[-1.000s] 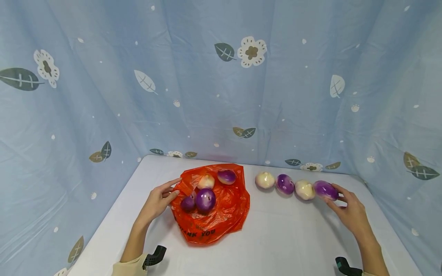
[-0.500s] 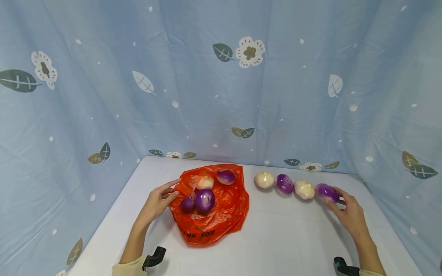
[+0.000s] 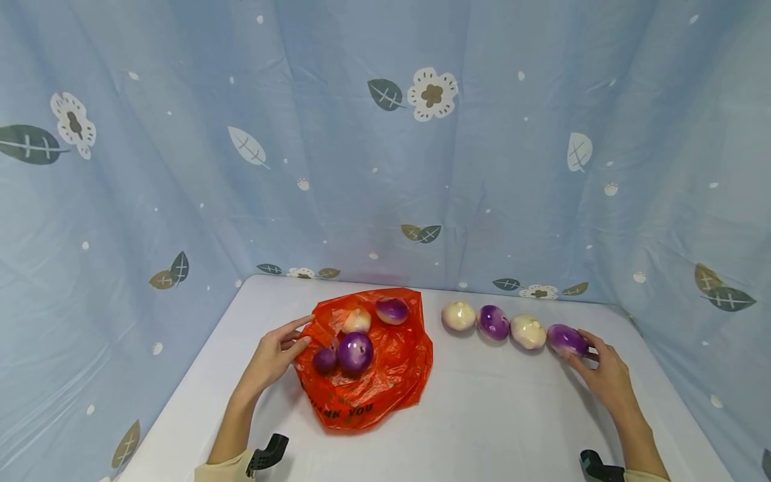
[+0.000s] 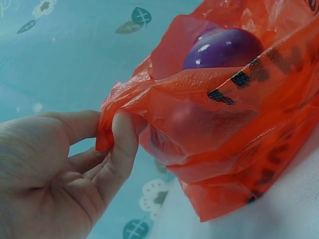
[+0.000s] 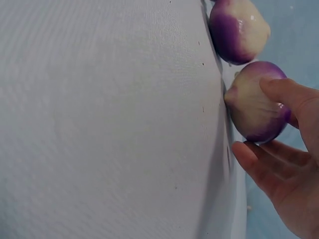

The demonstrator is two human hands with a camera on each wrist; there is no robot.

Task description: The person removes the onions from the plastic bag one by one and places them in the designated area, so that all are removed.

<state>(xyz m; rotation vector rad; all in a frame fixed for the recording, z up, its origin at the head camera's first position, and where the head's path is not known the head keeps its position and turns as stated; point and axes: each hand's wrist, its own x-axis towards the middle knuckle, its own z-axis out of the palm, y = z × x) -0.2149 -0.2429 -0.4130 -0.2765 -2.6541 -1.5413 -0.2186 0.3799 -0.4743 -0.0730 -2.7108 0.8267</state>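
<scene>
My left hand [image 3: 273, 353] pinches the left edge of a red plastic bag [image 3: 394, 375] between thumb and fingers; the left wrist view shows the gathered film between the fingertips. On the bag lie several glossy onions, among them a large purple onion [image 3: 355, 353], a small purple onion [image 3: 324, 361] and a cream onion [image 3: 358, 320]. At the right, my right hand [image 3: 607, 375] holds a purple-and-cream onion [image 5: 254, 102], its thumb across the side and fingers around it. That onion sits at the right end of a row, right beside a cream onion [image 3: 528, 332].
Further left in the row are a purple onion [image 3: 493, 323] and another cream onion [image 3: 459, 315]. Everything rests on a white table [image 3: 476, 415]. A blue patterned curtain [image 3: 337, 134] hangs behind it and along both sides.
My right hand has brought its onion slightly down toward the table at the end of the row. The left hand keeps its grip on the bag. The head view has shifted slightly.
</scene>
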